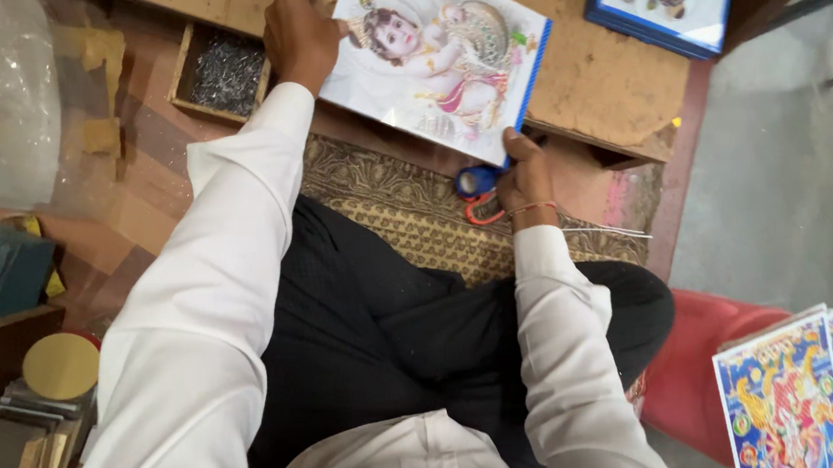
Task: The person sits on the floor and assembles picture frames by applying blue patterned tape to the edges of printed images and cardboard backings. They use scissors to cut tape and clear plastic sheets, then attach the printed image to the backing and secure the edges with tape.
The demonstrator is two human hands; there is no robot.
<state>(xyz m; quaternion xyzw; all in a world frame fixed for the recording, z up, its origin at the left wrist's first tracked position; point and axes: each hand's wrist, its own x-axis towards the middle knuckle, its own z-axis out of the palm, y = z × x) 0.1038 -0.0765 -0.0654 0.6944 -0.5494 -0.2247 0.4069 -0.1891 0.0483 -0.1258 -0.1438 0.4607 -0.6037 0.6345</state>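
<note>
The left hand [299, 35] gripped the top edge of a glossy printed picture [441, 56], tilted over the low wooden desk [604, 77]; the right hand [524, 179] pinched its lower corner. Half-supported, the sheet could slip or crease if either grip loosened.

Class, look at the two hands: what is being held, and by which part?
Both hold the glossy picture print: the left hand grips its far left edge, the right hand its near lower corner. Scissors lie under the right hand.

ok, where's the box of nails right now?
Head view, upper left: the wooden nail box sits on the floor beside the left hand, left of the glossy picture.
</note>
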